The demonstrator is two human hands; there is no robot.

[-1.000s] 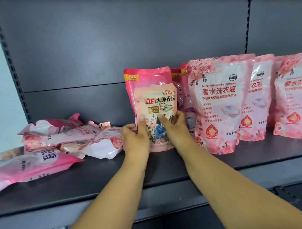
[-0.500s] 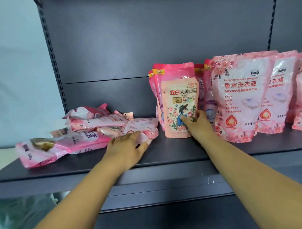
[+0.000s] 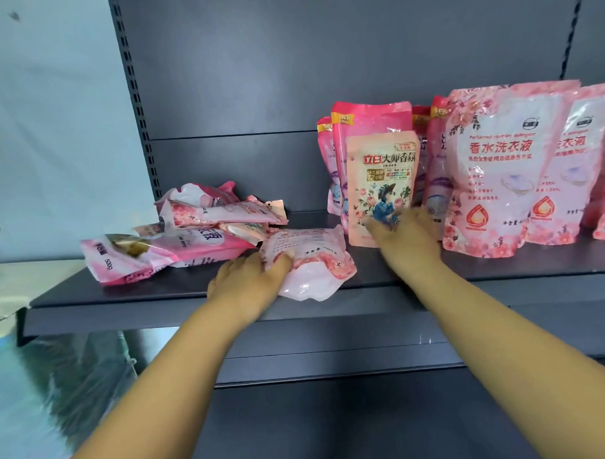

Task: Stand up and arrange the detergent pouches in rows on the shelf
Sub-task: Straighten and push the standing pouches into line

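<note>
My right hand is resting against the bottom front of the small peach floral stand-up pouch, fingers pressed on it rather than wrapped round, basically to stop it flopping forward while I sort the next one. It's standing upright on the dark grey metal shelf, just in front of the taller hot-pink pouches and right beside the big pale-pink rose-print pouches, which already make a standing row to its right.

My left hand grips a soft pink-and-clear pouch that's lying flat just left of the peach one, fingers curled over its near edge, I'd guess so I can tip it up next. It looks squishy and half see-through at the bottom, so it'll probably sag.

Further left of the peach pouch there's a messy heap of pink pouches lying on their sides, not yet stood up. So I'm maybe halfway.
</note>
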